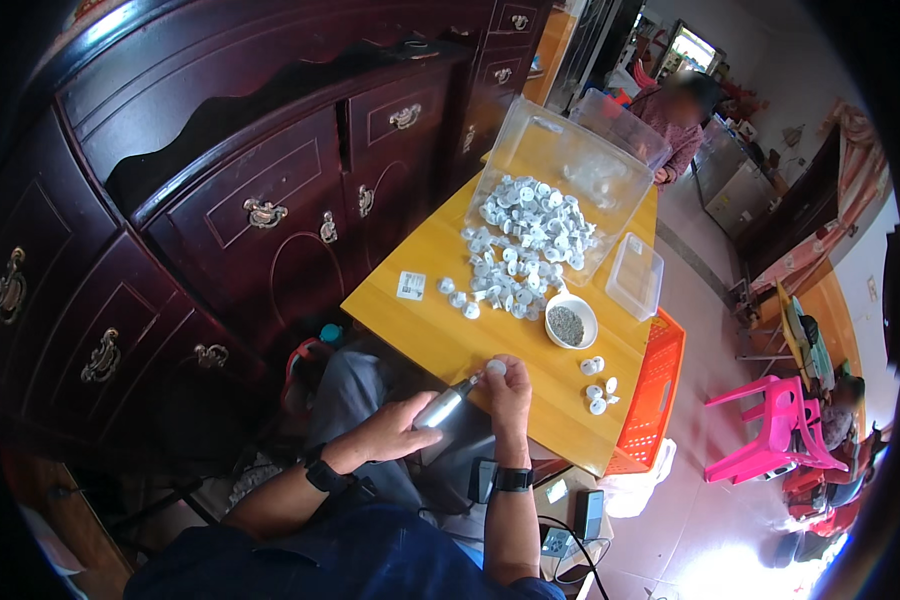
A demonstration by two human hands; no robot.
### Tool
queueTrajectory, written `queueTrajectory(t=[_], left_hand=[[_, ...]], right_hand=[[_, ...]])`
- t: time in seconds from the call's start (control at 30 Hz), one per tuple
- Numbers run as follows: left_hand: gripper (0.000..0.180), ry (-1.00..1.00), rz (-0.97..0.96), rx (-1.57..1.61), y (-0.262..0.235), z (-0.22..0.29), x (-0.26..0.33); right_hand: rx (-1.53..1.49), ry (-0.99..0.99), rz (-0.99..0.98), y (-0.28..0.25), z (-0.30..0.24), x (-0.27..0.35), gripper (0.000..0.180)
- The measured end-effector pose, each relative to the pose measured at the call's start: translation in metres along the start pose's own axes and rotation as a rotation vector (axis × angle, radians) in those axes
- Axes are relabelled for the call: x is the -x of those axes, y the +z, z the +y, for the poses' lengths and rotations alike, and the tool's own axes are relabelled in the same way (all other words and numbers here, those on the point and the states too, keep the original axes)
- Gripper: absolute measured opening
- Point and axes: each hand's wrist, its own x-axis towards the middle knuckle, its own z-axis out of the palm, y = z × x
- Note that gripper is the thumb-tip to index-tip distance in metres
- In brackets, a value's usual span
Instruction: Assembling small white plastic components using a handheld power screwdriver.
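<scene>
My left hand (395,430) is wrapped round a silver cylindrical electric screwdriver (442,406), its dark tip pointing up and right. The tip meets a small white round plastic part (496,368), which my right hand (512,395) pinches at the table's near edge. Beyond my hands, a heap of similar white and translucent parts (535,225) spills across the yellow table (385,300). Right of the heap stands a white cup (592,322) of small grey metal pieces, too small to make out singly. Several white parts (597,392) lie in a group near the right edge.
A clear plastic bin (530,130) lies tipped behind the heap, and a clear shallow tray (634,278) is beside it. An orange basket (653,395) adjoins the table. Dark wooden cabinets (260,210) line the left. A person (675,120) sits beyond; a pink stool (775,430) stands right.
</scene>
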Motion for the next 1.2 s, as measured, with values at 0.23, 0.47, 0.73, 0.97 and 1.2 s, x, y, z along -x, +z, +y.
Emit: queueTrajectory(t=[0.23, 0.47, 0.73, 0.97, 1.2], left_hand=[[0.061, 0.035, 0.005, -0.022, 0.003, -0.006, -0.004], [0.061, -0.003, -0.009, -0.006, 0.003, -0.004, -0.005], [0.06, -0.036, -0.028, 0.005, 0.001, 0.003, -0.001], [0.06, 0.031, -0.004, 0.0, 0.004, -0.009, -0.003], [0.06, -0.073, -0.056, 0.055, -0.001, 0.004, -0.002]], right_hand=[[0.042, -0.025, 0.017, 0.002, 0.001, 0.0, 0.009], [0.071, -0.027, 0.028, 0.004, -0.002, 0.001, 0.01], [0.061, -0.026, 0.016, 0.003, -0.001, 0.002, 0.011], [0.068, -0.033, -0.004, 0.0, 0.003, 0.001, 0.012], [0.038, 0.001, 0.005, 0.0, 0.0, 0.002, 0.012]])
